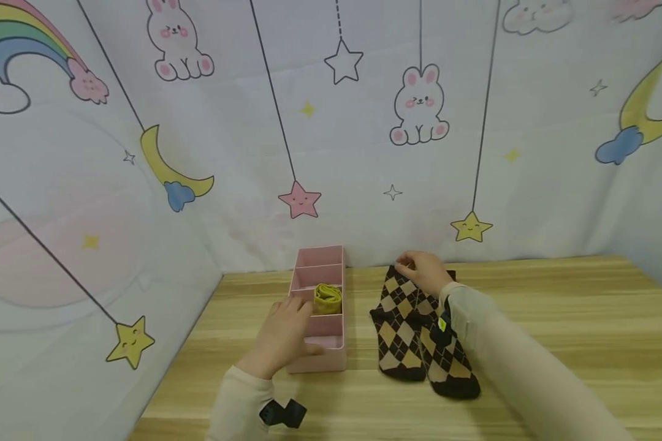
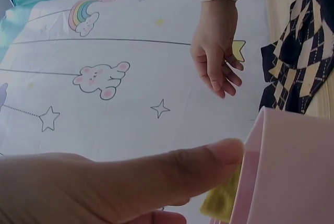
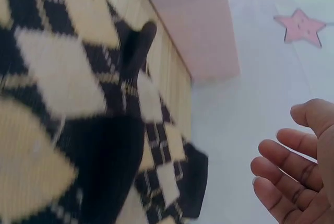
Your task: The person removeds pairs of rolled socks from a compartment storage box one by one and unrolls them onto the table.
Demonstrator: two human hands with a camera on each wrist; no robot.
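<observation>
A pair of argyle socks [image 1: 398,337] in black, tan and beige lies flat, side by side, on the table. Over their cuff ends is my right hand [image 1: 427,274]; the right wrist view shows its fingers [image 3: 292,174] loosely bent with nothing between them. My left hand [image 1: 280,335] is at the left side of a long pink divided box [image 1: 317,361], its thumb [image 2: 172,174] stretched out by the box's front end. One middle compartment holds a rolled-up mustard-yellow piece of fabric [image 1: 328,299], partly hidden by the box wall in the left wrist view.
The wood-grain table [image 1: 557,331] reaches back to a white cloth backdrop [image 1: 364,153] printed with rabbits, stars and moons. The box stands to the left of the socks, with a strip of table between them. The box's other visible compartments show bare walls.
</observation>
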